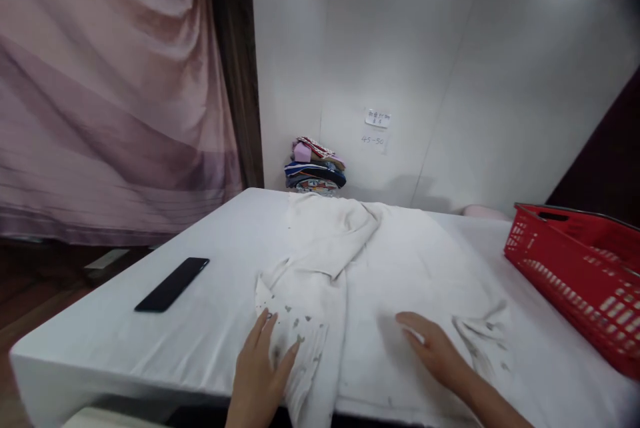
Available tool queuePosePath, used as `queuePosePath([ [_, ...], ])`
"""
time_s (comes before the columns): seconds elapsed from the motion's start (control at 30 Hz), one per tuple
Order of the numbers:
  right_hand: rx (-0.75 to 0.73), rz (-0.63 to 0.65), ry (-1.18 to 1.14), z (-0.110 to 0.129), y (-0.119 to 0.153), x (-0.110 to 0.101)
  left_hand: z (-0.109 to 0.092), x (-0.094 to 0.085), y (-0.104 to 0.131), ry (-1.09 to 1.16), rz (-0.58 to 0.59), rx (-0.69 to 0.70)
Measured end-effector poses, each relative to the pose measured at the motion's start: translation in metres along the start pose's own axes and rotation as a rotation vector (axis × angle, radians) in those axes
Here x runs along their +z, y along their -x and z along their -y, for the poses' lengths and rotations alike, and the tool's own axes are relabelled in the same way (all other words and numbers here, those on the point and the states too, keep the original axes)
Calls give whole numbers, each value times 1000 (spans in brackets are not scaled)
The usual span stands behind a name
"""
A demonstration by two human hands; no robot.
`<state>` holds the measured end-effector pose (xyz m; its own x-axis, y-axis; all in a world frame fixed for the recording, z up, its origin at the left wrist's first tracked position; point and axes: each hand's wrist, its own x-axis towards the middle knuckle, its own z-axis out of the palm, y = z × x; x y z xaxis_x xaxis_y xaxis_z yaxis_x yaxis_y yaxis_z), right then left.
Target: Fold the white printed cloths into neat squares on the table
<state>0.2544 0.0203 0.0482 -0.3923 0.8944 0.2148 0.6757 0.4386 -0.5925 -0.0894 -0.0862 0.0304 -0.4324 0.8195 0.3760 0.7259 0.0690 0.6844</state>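
A white long-sleeved top (395,268) lies spread on the white-covered table. One sleeve (320,258) is folded inward, and its end with small green-grey prints (295,321) points toward me. My left hand (260,368) rests at this printed end, fingers spread and lying on the cloth. Over the body of the top, my right hand (433,348) hovers with its thumb and fingers apart, holding nothing; it is slightly blurred. To its right lies the other printed sleeve end (487,341), crumpled.
A black phone (173,285) lies on the table's left side. A red plastic basket (575,268) stands at the right edge. Folded clothes (315,168) are stacked at the back against the white wall, below a paper label (377,119). A pink curtain (115,81) hangs at left.
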Motion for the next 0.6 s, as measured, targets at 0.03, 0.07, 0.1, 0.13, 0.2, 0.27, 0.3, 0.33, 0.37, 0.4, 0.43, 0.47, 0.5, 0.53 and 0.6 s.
queuePosePath([
  [0.03, 28, -53, 89, -19, 7, -13, -4, 5, 1, -79, 21, 67],
  [0.07, 45, -95, 180, -36, 15, -26, -8, 11, 1, -146, 48, 117],
  [0.1, 69, -125, 270, -52, 22, -38, -13, 17, 1, -199, 82, 156],
  [0.13, 92, -122, 350, -66, 30, -49, -19, 22, 0, -239, 122, 189],
  [0.2, 168, -33, 453, -91, 47, -67, -29, 30, -3, -294, 209, 221],
  [0.27, 269, 48, 496, -111, 64, -79, -38, 33, -7, -346, 282, 196],
  [0.3, 308, 59, 502, -119, 72, -83, -41, 34, -8, -376, 307, 173],
  [0.33, 338, 56, 499, -126, 79, -86, -44, 33, -9, -407, 324, 151],
  [0.37, 355, 45, 489, -131, 86, -88, -47, 32, -9, -434, 336, 138],
  [0.4, 369, 35, 472, -134, 90, -90, -49, 31, -9, -457, 343, 134],
  [0.43, 387, 27, 448, -135, 94, -91, -51, 29, -9, -475, 348, 138],
  [0.47, 409, 12, 417, -133, 96, -92, -53, 28, -9, -491, 354, 145],
  [0.5, 430, -12, 382, -130, 96, -92, -54, 27, -9, -506, 361, 153],
  [0.53, 446, -49, 342, -125, 96, -93, -54, 25, -10, -519, 368, 157],
  [0.6, 444, -153, 266, -111, 90, -92, -53, 20, -14, -528, 377, 124],
])
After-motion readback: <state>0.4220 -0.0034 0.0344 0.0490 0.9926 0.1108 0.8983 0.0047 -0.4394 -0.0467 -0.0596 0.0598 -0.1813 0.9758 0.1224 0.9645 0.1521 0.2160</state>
